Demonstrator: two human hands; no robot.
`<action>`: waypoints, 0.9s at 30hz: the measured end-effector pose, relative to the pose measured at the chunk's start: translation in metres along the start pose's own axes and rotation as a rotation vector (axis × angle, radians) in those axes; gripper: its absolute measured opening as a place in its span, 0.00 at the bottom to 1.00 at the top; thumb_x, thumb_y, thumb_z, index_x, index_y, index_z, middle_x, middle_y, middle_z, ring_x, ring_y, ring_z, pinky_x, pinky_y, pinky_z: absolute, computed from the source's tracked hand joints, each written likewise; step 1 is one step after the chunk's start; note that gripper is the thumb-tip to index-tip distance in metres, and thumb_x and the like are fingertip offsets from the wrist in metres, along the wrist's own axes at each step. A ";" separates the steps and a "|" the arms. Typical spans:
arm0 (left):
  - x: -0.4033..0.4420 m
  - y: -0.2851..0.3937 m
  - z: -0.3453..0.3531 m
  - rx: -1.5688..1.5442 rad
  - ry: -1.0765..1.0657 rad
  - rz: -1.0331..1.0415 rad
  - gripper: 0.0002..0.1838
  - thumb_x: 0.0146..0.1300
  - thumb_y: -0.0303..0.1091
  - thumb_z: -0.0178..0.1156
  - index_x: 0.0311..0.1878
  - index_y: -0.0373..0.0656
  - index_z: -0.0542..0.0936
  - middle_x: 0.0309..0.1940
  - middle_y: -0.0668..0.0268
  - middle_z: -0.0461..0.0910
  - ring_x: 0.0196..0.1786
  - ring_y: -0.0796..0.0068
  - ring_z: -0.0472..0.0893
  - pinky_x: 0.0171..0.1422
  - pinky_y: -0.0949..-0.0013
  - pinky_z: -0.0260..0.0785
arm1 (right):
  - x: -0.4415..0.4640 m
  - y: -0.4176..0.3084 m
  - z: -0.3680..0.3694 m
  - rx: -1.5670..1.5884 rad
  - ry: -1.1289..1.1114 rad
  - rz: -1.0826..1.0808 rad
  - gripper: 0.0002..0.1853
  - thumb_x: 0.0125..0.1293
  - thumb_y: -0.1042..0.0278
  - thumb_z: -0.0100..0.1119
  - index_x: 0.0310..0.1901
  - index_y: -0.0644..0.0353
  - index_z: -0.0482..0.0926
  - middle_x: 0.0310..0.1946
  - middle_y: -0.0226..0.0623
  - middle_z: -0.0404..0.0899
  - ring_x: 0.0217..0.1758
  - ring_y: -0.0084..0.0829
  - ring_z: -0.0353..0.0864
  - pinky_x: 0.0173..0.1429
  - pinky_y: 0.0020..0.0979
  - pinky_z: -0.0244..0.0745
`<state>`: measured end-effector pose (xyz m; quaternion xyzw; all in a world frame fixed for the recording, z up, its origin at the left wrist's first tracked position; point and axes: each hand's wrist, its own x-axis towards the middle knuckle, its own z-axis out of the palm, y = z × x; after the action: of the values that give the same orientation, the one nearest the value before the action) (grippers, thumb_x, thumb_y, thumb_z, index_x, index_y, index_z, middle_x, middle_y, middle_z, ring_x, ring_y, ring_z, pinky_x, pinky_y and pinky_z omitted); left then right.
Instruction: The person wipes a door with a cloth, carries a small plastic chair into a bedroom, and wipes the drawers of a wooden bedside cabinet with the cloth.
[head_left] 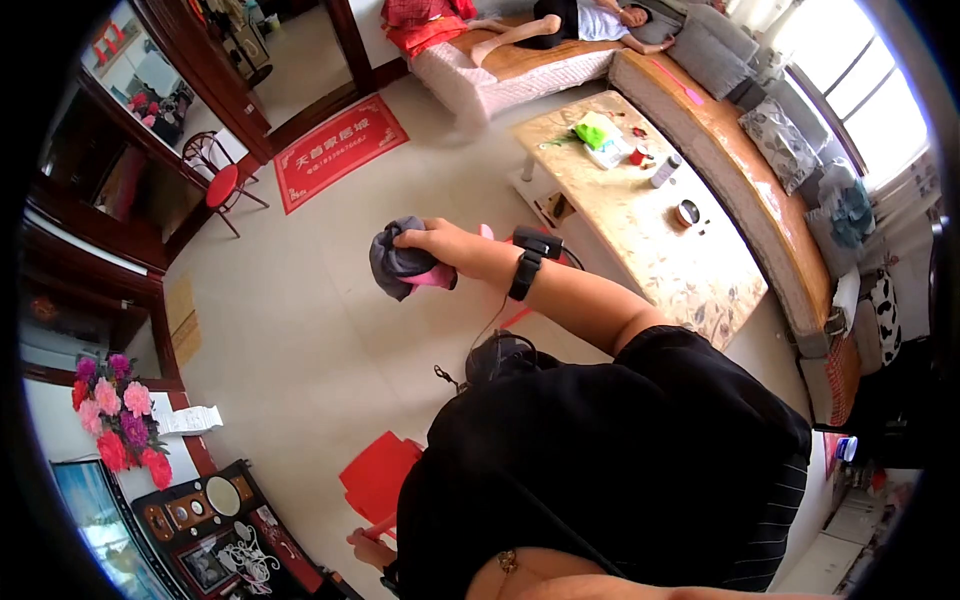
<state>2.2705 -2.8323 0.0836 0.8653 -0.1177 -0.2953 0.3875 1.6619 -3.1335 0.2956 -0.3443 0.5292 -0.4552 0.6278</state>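
Observation:
My right hand (428, 243), with a black band on its wrist, is closed around a bunched grey and pink cloth (396, 262), held out above the tiled floor. At the lower left, my left hand (372, 551) grips the edge of a red plastic stool (381, 474) with curled fingers. My body in a black top hides part of the stool. A dark bag-like object (497, 358) with cords lies by my body, partly hidden.
A long patterned table (665, 235) bears a bottle, a bowl and a green packet. Behind it, a person (590, 22) lies on a sofa. A red mat (340, 152) and a red-seated chair (224, 186) are at upper left. Flowers (122, 412) and a cabinet (190, 510) stand lower left.

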 end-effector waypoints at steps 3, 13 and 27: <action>0.022 0.100 0.069 -0.098 -0.020 0.081 0.20 0.67 0.43 0.58 0.31 0.32 0.81 0.22 0.61 0.80 0.21 0.79 0.67 0.25 0.75 0.57 | 0.104 -0.011 0.007 0.032 0.041 -0.009 0.29 0.66 0.54 0.67 0.59 0.71 0.80 0.50 0.44 0.86 0.49 0.33 0.87 0.55 0.31 0.82; 0.179 0.406 0.271 -0.038 0.139 0.109 0.16 0.55 0.42 0.66 0.21 0.39 0.81 0.16 0.68 0.73 0.16 0.77 0.69 0.18 0.68 0.54 | 0.423 -0.111 0.010 0.163 -0.068 0.009 0.24 0.71 0.60 0.62 0.57 0.75 0.78 0.47 0.45 0.86 0.46 0.34 0.88 0.51 0.33 0.84; 0.404 0.706 0.663 0.024 -0.056 0.049 0.18 0.52 0.40 0.72 0.31 0.30 0.84 0.24 0.60 0.80 0.20 0.67 0.77 0.24 0.64 0.68 | 0.767 -0.246 -0.078 0.225 0.341 -0.060 0.20 0.69 0.63 0.62 0.53 0.73 0.81 0.44 0.43 0.87 0.41 0.33 0.89 0.49 0.30 0.84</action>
<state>2.2115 -3.8800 0.0883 0.8582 -0.1533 -0.3083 0.3807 1.5537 -3.9331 0.2353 -0.2056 0.5632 -0.5816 0.5499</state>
